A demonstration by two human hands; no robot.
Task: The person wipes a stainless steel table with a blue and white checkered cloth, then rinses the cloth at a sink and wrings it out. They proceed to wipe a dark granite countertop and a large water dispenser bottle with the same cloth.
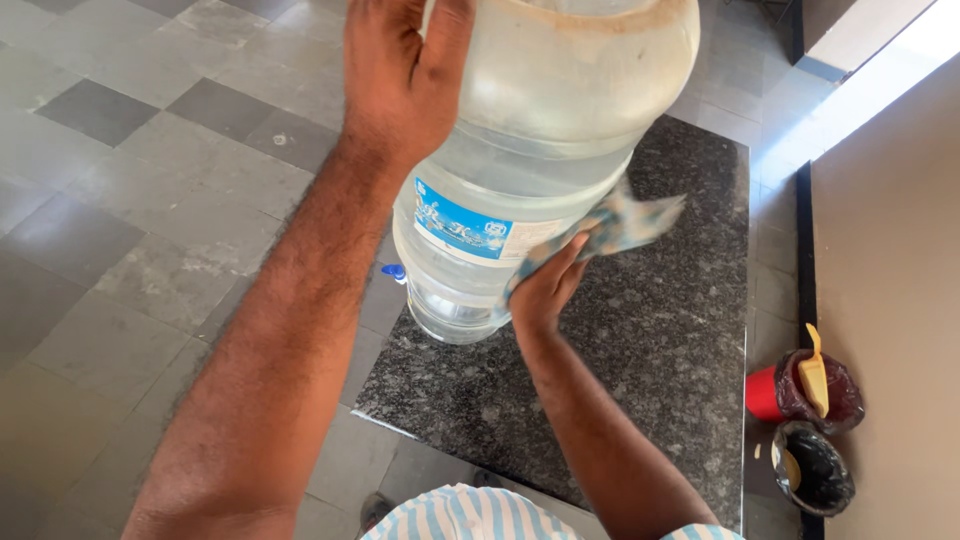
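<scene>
**A:** Head view: where's the water jug [540,150]?

**B:** Tilted on the dark granite worktop [650,340], neck down. The left hand [405,70] lies flat and open against its upper side, steadying it.

**A:** And the right hand [545,285]?

**B:** Pinching a blue patterned cloth [625,225] against the jug's side beside the label. I'd judge the wiping midway; which parts are already clean, I cannot tell.

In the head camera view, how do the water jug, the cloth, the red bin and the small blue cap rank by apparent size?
1. water jug, though it is close to the camera
2. cloth, pressed to the jug by the right hand
3. red bin, farther away and partly hidden, so unsure against the cloth
4. blue cap
</scene>
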